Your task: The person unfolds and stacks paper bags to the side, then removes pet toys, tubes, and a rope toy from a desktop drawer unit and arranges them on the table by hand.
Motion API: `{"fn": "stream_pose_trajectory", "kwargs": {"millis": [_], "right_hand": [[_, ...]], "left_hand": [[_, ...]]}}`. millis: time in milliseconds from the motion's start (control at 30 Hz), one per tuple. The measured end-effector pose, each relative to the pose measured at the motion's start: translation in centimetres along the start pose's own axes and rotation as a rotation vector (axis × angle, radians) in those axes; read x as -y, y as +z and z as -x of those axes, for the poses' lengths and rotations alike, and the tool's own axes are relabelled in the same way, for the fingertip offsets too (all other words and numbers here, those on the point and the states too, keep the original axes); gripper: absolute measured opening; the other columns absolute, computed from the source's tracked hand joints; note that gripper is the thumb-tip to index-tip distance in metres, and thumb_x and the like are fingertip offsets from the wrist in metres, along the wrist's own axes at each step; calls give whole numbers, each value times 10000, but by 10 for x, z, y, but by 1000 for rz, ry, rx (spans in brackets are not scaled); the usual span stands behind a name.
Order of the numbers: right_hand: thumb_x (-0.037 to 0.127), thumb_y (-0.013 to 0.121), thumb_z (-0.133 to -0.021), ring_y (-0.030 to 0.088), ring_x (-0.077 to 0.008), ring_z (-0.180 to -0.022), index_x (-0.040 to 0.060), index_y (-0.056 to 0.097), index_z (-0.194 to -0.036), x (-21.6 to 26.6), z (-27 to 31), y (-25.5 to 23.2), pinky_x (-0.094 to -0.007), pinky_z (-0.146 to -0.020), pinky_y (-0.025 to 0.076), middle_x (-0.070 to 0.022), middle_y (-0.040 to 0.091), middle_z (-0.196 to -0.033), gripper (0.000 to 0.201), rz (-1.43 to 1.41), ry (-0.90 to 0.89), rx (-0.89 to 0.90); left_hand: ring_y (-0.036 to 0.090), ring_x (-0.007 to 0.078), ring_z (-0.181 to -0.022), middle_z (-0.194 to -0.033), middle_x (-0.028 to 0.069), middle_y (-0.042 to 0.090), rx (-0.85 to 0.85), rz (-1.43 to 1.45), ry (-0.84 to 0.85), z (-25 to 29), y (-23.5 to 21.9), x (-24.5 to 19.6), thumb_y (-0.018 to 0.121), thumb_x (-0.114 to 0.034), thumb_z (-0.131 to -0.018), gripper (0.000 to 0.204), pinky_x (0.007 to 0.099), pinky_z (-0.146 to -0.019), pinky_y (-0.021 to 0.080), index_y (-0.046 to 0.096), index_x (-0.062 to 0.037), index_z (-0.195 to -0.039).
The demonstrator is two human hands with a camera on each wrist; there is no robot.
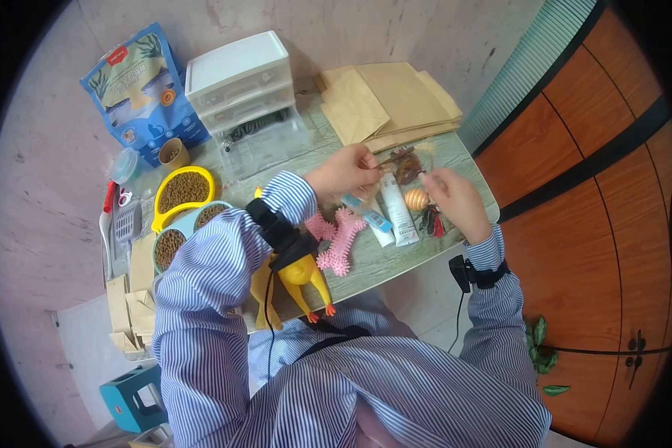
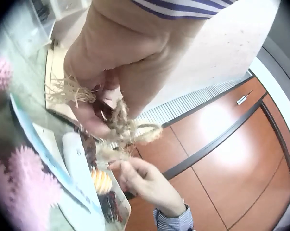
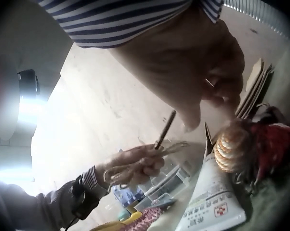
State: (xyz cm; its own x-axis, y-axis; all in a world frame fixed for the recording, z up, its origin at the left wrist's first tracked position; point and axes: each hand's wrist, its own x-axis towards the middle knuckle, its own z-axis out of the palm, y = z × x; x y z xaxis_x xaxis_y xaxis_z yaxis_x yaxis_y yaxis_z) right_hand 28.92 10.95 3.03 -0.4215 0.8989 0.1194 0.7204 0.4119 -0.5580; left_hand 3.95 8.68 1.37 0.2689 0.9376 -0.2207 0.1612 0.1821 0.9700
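My left hand [image 1: 347, 173] grips a thin brown stick [image 3: 165, 130] with frayed tan twine [image 2: 123, 125] tied in loops around it. Across the table my right hand [image 1: 457, 201] hovers with fingers bent near the orange-and-white striped ball [image 1: 416, 198]. In the left wrist view its fingertips overlap the loose twine ends; I cannot tell if they pinch anything. Below the hands lie a white tube [image 1: 399, 209] with a red mark and a blue-and-white packet [image 1: 367, 213]. Dark red and black cords [image 1: 431, 222] lie beside the ball.
A pink spiky bone toy [image 1: 341, 243] and a yellow rubber chicken [image 1: 302, 276] lie near the front edge. Kibble fills a yellow bowl [image 1: 211, 179] at left. Behind stand a drawer unit [image 1: 239, 67], a blue food bag [image 1: 143, 89] and brown paper bags [image 1: 403, 97].
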Motion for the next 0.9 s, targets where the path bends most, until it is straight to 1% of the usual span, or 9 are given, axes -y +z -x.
{"fn": "stream_pose_trajectory", "kwargs": {"millis": [133,200,333,400,533,600,800,867,900], "right_hand": [[282,581,-944,623,-242,-682,-11,633,-994,-25,-3,16,-340,-623,481,-158,647,-773,302,-277,-92,51],[220,584,-941,607,-191,-706,-18,622,-1066,-29,-2,21,-313,-649,479,-139,650,-812,272,-404,-108,139],[194,593,-932,597,-178,-711,-24,623,-1060,-26,0,23,-304,-652,478,-120,641,-853,255,-384,-178,104],[185,609,-919,585,-176,-700,-13,629,-1066,-18,2,17,-299,-651,480,-124,606,-889,248,-200,-214,111],[110,613,-896,578,-187,-769,45,634,-1125,-7,6,17,-273,-722,480,-99,568,-898,239,-236,-176,121],[97,622,-871,580,-255,-859,50,637,-1089,-9,6,20,-319,-767,478,-134,553,-946,223,-133,-408,94],[98,648,-826,576,-330,-891,42,654,-1001,-5,7,18,-377,-799,475,-158,562,-934,184,-51,-370,45],[102,644,-834,576,-328,-902,43,655,-1006,-3,6,19,-376,-808,472,-152,562,-951,182,-88,-391,36],[104,644,-837,576,-326,-904,43,654,-1007,1,6,16,-376,-808,472,-151,562,-959,181,-99,-387,48]], "left_hand": [[658,200,-854,-964,138,613,-12,326,-121,-4,27,6,612,-109,-914,268,322,-795,590,430,9,-1071],[658,230,-923,-997,163,606,31,304,-117,-1,32,4,605,-110,-915,333,317,-847,575,407,28,-1144],[635,212,-984,-1061,154,592,97,75,-97,10,36,-4,590,-117,-919,386,297,-882,554,425,59,-1220],[627,203,-1001,-1085,149,587,137,35,-88,10,34,-3,586,-119,-920,389,290,-888,547,444,67,-1230],[646,178,-905,-1027,119,621,191,-180,-13,9,27,6,584,-139,-923,307,279,-829,549,548,64,-1150],[651,166,-869,-979,105,640,188,-236,16,11,19,7,584,-150,-924,280,273,-800,549,584,53,-1118],[662,214,-778,-826,124,675,-32,-616,283,32,-33,0,608,-176,-887,202,335,-710,527,666,7,-950],[650,302,-765,-852,172,670,-307,-877,351,35,-68,7,630,-158,-834,182,381,-710,517,668,6,-903],[642,333,-781,-858,179,668,-344,-980,280,37,-89,5,625,-152,-823,170,400,-710,512,666,3,-879]]}}
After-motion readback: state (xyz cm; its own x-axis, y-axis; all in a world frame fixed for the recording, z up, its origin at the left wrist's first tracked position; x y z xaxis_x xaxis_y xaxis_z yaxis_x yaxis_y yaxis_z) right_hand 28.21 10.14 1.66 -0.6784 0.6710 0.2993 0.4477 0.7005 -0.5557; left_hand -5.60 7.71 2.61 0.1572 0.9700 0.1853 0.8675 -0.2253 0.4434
